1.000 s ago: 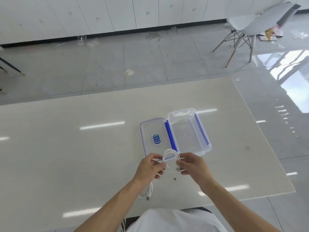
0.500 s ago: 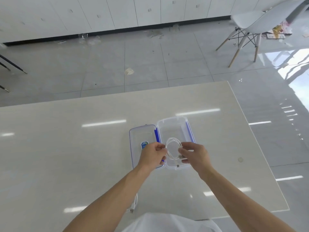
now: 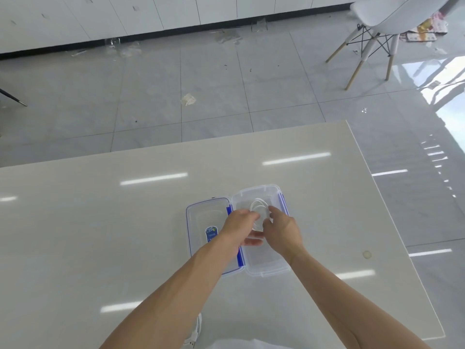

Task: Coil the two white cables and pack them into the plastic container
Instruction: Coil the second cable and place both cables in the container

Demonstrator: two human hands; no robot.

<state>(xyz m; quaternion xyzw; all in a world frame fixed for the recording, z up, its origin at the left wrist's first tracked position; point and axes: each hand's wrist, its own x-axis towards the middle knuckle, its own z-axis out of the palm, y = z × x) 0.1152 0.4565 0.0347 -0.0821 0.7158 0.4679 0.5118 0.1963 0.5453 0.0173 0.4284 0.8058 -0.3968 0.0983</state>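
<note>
Coil [image 3: 259,210], first of two: carried forward from the near table edge to over the box [image 3: 274,192].
Left hand [image 3: 239,222] and right hand [image 3: 281,227] each pinch a side of it, lowering it in. Second cable [image 3: 197,328] lies loose by the near edge, uncoiled.

The left hand [image 3: 237,226] and right hand [image 3: 281,229] cover the coiled cable's [image 3: 259,206] near half. The second cable [image 3: 197,331] runs off the near edge; its plug is blurred.
</note>
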